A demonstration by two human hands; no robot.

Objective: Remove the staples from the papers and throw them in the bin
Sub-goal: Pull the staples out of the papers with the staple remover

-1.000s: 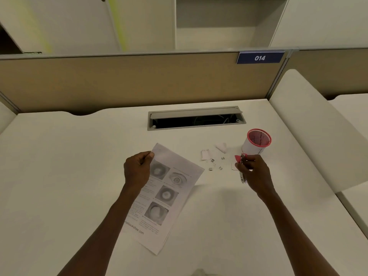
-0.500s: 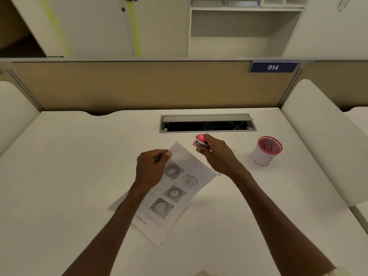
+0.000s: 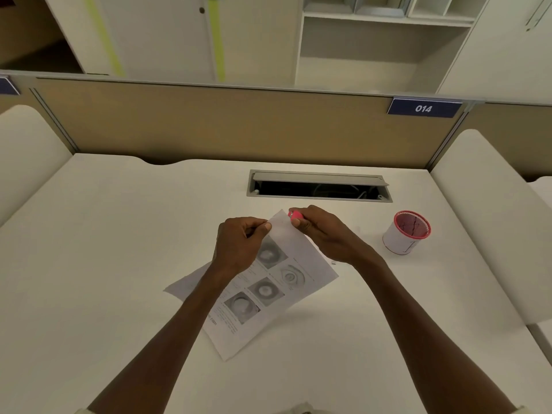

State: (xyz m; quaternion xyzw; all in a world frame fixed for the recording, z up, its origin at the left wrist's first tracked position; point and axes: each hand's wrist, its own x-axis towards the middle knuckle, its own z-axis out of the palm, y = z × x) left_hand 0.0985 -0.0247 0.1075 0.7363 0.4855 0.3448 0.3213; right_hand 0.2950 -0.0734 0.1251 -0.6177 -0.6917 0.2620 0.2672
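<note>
So the whole thing was happening on a big white desk inside a cubicle, tan partition at the back with a "014" tag, and an open cable hatch sunk into the desktop. The stapled papers sat about dead center, angled, with the far corner lifted up off the desk and a second sheet peeking out underneath on the left.

The left hand was pinching that top corner between thumb and fingers, holding it up. The right hand was curled tight around a small pink staple remover, with the tool's tip right at the same corner, touching or almost touching the paper. Couldn't actually make out the staple itself, too tiny. The bin, a little white cup with a red rim, stood off to the right, well apart from the papers. One small scrap lay on the desk just beside the right wrist, maybe a pulled staple, can't say.

My read: this was the bite-the-staple step. The next move would need the jaws slid under the staple and squeezed while the left hand kept the corner taut, then a carry over to the cup.

Compared to a second earlier, the right hand had come all the way over from next to the cup to the paper corner, and the loose bits seen near the cup then were mostly hidden behind the arm.
</note>
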